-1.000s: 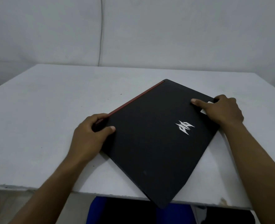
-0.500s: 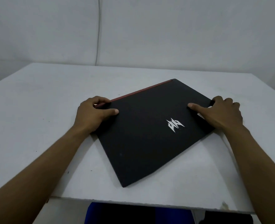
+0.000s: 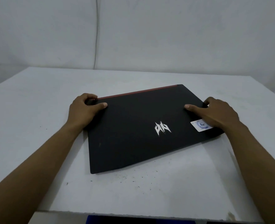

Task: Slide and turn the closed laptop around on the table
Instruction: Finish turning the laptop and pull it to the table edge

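Observation:
A closed black laptop (image 3: 133, 135) with a white logo and a red strip along its far edge lies flat on the white table (image 3: 36, 126), turned a little so its right side sits farther back. My left hand (image 3: 83, 110) grips its far left corner, thumb on the lid and fingers curled over the edge. My right hand (image 3: 217, 113) holds the right side, thumb on the lid and fingers over the edge, partly covering a white sticker (image 3: 199, 126).
A white wall (image 3: 149, 29) rises behind the table, with a thin cable (image 3: 97, 29) running down it. The table's near edge (image 3: 133, 215) lies below the laptop, with something blue (image 3: 117, 219) beneath it. Small dark specks dot the tabletop near the laptop's front.
The laptop has turned clockwise and slid away from the table's near edge. Its near corner no longer overhangs. Both hands moved with it, and the sticker now shows.

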Demonstrator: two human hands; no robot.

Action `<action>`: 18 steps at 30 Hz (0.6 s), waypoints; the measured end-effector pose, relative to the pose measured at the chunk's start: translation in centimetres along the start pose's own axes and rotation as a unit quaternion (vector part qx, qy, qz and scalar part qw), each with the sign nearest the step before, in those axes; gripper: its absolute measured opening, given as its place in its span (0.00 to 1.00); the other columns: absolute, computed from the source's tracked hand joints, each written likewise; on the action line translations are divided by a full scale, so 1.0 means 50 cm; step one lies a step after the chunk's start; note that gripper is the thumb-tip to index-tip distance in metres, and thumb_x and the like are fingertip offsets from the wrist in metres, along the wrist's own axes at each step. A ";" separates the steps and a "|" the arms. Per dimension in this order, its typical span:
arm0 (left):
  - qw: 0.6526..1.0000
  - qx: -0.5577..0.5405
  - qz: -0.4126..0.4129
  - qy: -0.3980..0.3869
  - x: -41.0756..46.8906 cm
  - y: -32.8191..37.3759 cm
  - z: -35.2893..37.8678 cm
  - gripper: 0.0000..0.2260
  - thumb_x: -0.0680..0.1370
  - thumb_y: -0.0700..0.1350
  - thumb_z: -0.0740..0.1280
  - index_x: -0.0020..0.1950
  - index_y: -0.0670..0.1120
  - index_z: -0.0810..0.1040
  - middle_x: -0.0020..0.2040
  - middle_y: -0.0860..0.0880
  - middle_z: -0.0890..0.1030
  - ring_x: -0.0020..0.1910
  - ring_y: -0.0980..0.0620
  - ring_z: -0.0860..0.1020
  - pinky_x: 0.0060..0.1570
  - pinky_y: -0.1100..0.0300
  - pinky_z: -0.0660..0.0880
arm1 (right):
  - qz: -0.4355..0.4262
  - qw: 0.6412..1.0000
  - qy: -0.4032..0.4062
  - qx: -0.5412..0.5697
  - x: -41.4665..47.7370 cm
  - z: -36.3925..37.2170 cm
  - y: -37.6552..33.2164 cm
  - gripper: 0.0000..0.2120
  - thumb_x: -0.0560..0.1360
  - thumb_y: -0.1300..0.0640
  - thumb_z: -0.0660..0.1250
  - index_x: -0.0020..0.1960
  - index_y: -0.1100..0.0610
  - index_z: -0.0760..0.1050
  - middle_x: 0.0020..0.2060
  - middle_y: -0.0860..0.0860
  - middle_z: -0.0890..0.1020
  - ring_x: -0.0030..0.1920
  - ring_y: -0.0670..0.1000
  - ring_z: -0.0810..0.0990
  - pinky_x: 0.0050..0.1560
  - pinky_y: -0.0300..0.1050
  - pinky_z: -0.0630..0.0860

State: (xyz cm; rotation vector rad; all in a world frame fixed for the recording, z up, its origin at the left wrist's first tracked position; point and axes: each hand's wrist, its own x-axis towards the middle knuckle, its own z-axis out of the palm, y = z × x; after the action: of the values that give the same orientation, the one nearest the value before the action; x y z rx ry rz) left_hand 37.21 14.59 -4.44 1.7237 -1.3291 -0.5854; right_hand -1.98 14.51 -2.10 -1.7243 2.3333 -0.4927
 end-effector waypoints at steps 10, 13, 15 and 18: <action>0.997 0.032 -0.057 -0.047 -0.137 0.008 -0.004 0.41 0.61 0.66 0.75 0.70 0.51 0.69 0.65 0.49 0.77 0.66 0.43 0.74 0.67 0.40 0.69 | -0.041 0.997 -0.069 0.001 0.073 0.002 -0.047 0.44 0.60 0.16 0.59 0.54 0.53 0.75 0.49 0.50 0.80 0.50 0.55 0.78 0.50 0.54 0.74; 0.998 -0.028 -0.053 -0.035 -0.137 0.020 -0.003 0.47 0.63 0.54 0.81 0.78 0.49 0.64 0.73 0.49 0.73 0.69 0.46 0.74 0.66 0.48 0.72 | -0.032 0.997 -0.072 0.009 0.076 0.001 -0.054 0.42 0.59 0.17 0.61 0.49 0.55 0.74 0.46 0.51 0.80 0.50 0.57 0.79 0.51 0.55 0.76; 0.996 -0.062 -0.049 -0.035 -0.134 0.027 -0.004 0.47 0.64 0.48 0.82 0.79 0.47 0.63 0.74 0.51 0.72 0.70 0.49 0.72 0.65 0.53 0.70 | -0.022 0.997 -0.069 0.016 0.074 -0.003 -0.047 0.39 0.61 0.18 0.61 0.44 0.55 0.73 0.46 0.53 0.80 0.48 0.58 0.80 0.48 0.54 0.75; 0.994 -0.090 -0.041 -0.045 -0.118 0.032 -0.009 0.45 0.64 0.42 0.81 0.78 0.45 0.64 0.74 0.52 0.71 0.69 0.53 0.71 0.61 0.60 0.68 | -0.006 0.998 -0.058 0.027 0.066 -0.006 -0.029 0.40 0.61 0.19 0.60 0.44 0.57 0.73 0.46 0.54 0.79 0.49 0.59 0.80 0.48 0.54 0.75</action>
State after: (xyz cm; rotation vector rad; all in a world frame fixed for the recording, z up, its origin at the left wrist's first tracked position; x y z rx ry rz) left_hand 34.82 20.17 -3.65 1.6264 -1.2315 -0.8121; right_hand -1.79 11.04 -1.13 -1.6953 2.2118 -0.4413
